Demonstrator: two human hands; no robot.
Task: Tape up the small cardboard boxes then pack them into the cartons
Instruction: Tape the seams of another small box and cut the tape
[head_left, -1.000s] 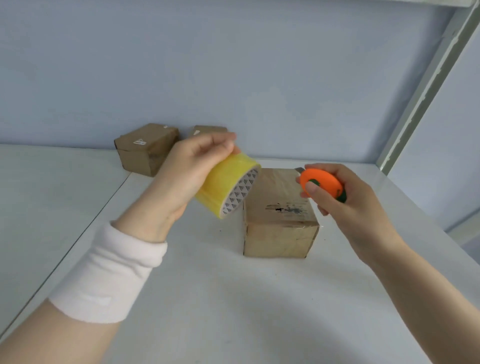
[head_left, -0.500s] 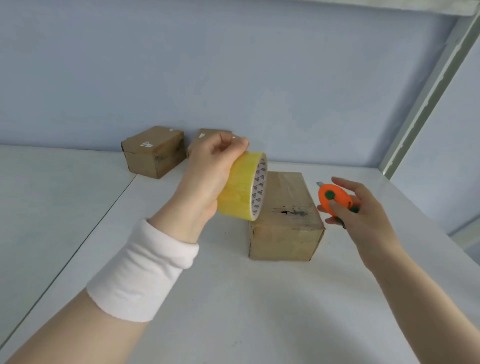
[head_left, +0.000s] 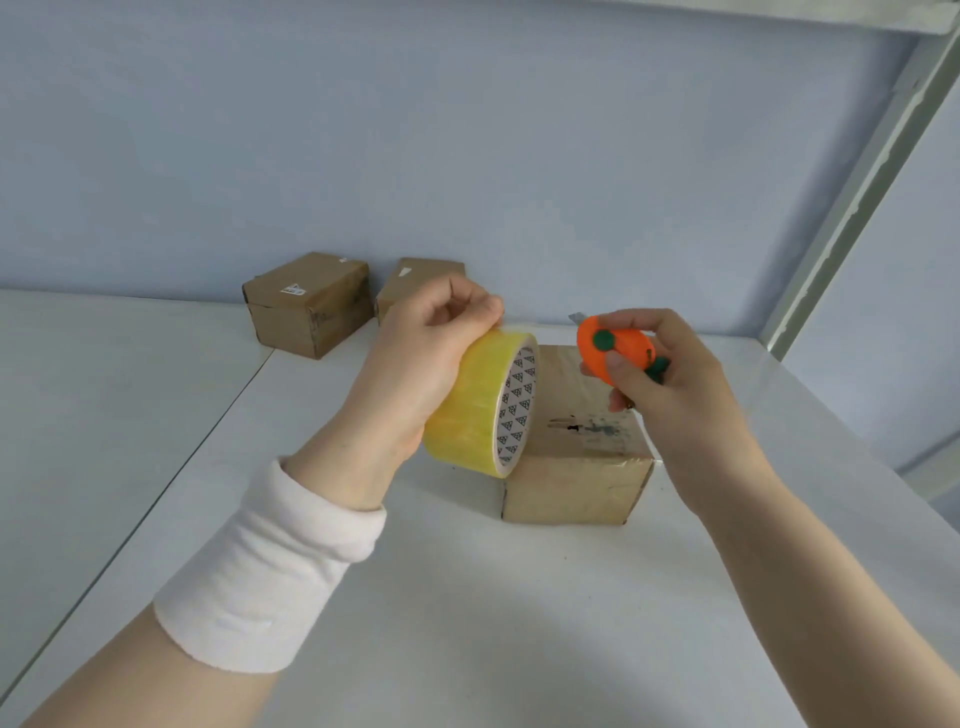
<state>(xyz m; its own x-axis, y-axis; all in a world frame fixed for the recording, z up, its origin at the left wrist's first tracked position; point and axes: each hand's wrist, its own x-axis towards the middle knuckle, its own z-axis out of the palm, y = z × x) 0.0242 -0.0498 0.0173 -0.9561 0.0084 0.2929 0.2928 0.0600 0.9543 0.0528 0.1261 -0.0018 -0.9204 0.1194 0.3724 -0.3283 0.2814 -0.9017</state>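
Note:
A small brown cardboard box (head_left: 576, 467) sits on the white table, its top stained with dark marks. My left hand (head_left: 421, 364) grips a yellow roll of tape (head_left: 483, 402) just left of the box, the roll's edge touching or nearly touching its top left side. My right hand (head_left: 660, 374) holds an orange carrot-shaped cutter (head_left: 613, 345) above the box's top, a small metal blade showing at its upper left tip. A white wristband covers my left wrist.
Two more small cardboard boxes (head_left: 309, 304) (head_left: 415, 283) stand at the back by the blue wall. The white table (head_left: 467, 597) has a seam on the left. A grey shelf post (head_left: 852, 192) rises at the right.
My right hand has lifted the orange cutter up and left, from beside the box to above its top. The tape roll stays at the box's left side.

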